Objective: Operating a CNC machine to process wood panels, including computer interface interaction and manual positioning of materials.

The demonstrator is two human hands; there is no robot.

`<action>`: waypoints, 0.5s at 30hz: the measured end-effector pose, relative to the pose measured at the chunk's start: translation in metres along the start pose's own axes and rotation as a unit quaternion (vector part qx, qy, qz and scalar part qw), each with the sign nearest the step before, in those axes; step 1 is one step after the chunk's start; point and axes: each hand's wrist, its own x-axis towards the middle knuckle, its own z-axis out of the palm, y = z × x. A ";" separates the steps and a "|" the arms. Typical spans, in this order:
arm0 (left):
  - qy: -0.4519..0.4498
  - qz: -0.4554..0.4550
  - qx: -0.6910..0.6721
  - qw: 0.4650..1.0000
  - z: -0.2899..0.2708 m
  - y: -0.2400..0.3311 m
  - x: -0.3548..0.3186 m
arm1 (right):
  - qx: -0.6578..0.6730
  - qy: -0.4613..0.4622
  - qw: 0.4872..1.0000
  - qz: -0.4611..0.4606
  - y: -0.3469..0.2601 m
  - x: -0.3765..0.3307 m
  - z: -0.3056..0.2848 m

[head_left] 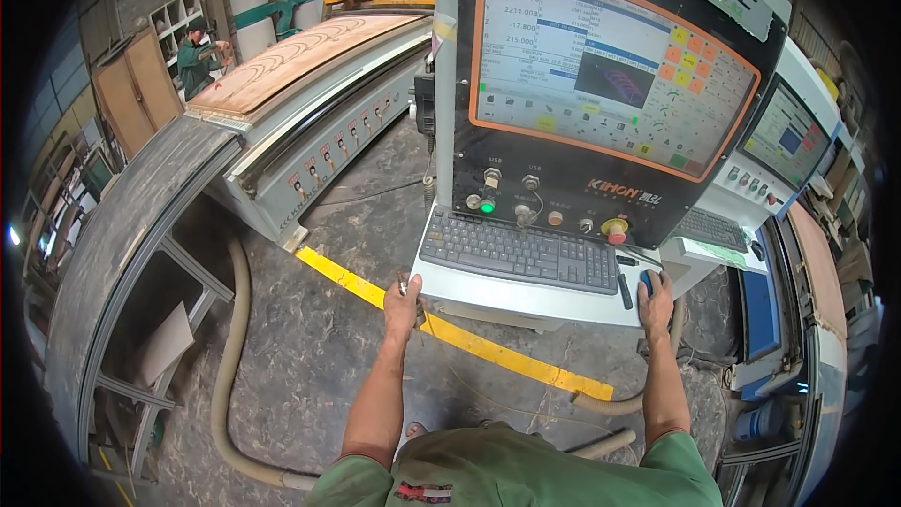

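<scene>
My right hand lies over a blue computer mouse at the right end of a white keyboard shelf. My left hand is closed by the shelf's left front corner, with a small shiny metal piece showing at its fingers; its kind is too small to tell. Between the hands, a black keyboard sits on the shelf. Above it stands a machine control cabinet with a lit screen in an orange frame. A red knob and a green lit button are on its panel.
A long machine bed carries a brown board at the left. Beyond it a person in green stands. A thick hose and a yellow floor stripe cross the floor. A second control console stands at the right.
</scene>
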 end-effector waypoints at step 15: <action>-0.002 -0.008 0.003 1.000 0.000 0.000 0.000 | -0.005 -0.002 1.000 -0.006 0.002 0.000 0.001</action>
